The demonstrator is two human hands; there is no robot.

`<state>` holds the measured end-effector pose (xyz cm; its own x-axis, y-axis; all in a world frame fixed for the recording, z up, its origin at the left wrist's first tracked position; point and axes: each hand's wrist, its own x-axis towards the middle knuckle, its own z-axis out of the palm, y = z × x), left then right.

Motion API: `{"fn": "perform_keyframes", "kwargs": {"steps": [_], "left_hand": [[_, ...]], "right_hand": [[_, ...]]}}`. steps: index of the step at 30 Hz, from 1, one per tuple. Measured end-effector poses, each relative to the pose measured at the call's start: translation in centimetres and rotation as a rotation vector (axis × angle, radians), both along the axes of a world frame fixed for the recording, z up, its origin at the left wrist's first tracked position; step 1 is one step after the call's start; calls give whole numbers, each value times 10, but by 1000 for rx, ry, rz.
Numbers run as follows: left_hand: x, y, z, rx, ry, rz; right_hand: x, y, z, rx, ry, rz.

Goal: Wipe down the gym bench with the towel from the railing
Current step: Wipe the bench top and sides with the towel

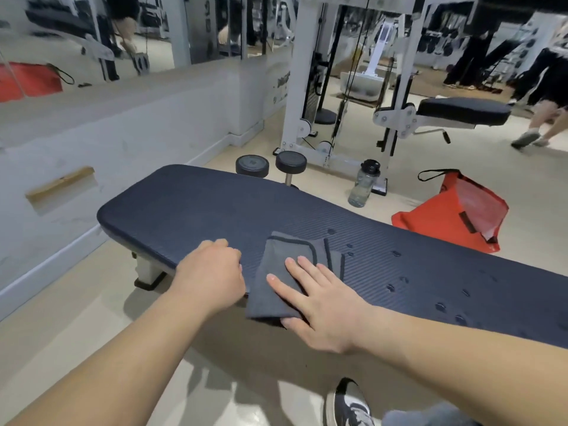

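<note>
The towel (pixel 285 272) lies on the bench (pixel 190 210); dumbbells (pixel 270 164), bottle (pixel 364 184) and bag (pixel 448 213) stand behind it.

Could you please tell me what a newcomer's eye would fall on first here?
The long dark gym bench fills the middle, with a folded grey towel on its near edge under the flat right hand; the left hand rests curled just left of it. To the right, wet spots dot the pad, and a bright orange bag lies on the floor behind.
</note>
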<state>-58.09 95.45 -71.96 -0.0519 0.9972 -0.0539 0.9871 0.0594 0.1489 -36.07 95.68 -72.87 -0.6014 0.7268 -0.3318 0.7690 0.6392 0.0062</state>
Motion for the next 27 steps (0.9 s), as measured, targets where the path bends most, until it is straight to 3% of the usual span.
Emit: {"fn": "perform_keyframes", "kwargs": {"steps": [4, 14, 18, 24, 27], "left_hand": [[13, 1, -5, 22, -60, -41], [17, 1, -22, 90, -5, -144], [22, 3, -25, 163, -22, -191], [32, 8, -25, 177, -31, -196], [37, 12, -24, 172, -9, -195]], "right_hand": [[11, 22, 3, -9, -9, 28], [20, 170, -14, 28, 53, -441], [19, 144, -12, 33, 31, -427], [41, 50, 3, -79, -70, -219], [51, 50, 7, -136, -108, -174]]}}
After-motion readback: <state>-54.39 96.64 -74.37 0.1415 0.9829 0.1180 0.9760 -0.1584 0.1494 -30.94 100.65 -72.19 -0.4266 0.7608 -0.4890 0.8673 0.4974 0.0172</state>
